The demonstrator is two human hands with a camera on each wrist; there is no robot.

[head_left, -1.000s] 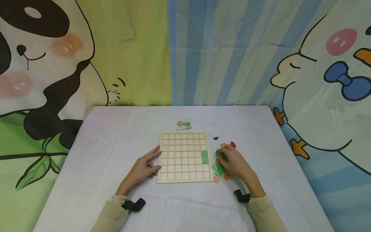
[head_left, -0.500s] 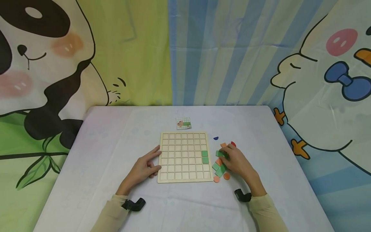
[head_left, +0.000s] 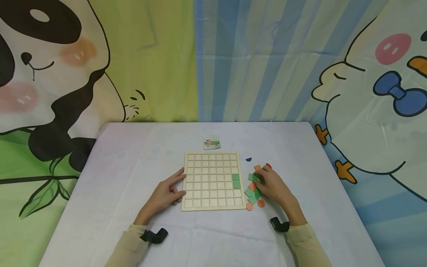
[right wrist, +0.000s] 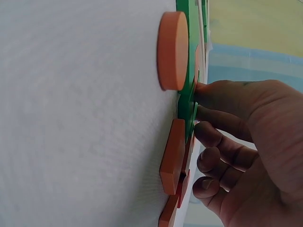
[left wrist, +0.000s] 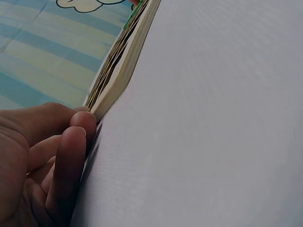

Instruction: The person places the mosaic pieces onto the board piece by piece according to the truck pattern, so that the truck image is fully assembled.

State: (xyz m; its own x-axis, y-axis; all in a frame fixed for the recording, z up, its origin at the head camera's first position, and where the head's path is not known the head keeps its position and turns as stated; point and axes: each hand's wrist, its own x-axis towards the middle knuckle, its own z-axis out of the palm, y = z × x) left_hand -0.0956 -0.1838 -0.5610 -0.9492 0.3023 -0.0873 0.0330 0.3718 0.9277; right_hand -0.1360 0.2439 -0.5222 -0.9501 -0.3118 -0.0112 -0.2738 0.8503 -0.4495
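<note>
A pale wooden grid board [head_left: 213,209] lies on the table, with two green square tiles [head_left: 236,184] in its right-hand column. My left hand [head_left: 165,191] rests at the board's left side; the thumb and extended index finger touch its rim, and the other fingers bend inward. In the left wrist view, fingertips [left wrist: 83,120] meet the board's edge [left wrist: 111,97]. To the right, my right hand [head_left: 271,185] is over a pile of loose tiles. Its thumb [right wrist: 222,94] and index finger pinch at a green tile [right wrist: 195,112], partly hidden by the hand.
A small picture card [head_left: 211,142] lies beyond the board. Around the right hand are a blue half-round piece [head_left: 248,159], a red piece [head_left: 268,165], orange square tiles [head_left: 251,186], orange discs [head_left: 261,203] and further green tiles [head_left: 252,197]. A white cloth [head_left: 133,148] covers the table.
My right hand has shifted slightly to the right among the tiles, uncovering a little more of the green and orange pieces. The left hand and board stay put.
</note>
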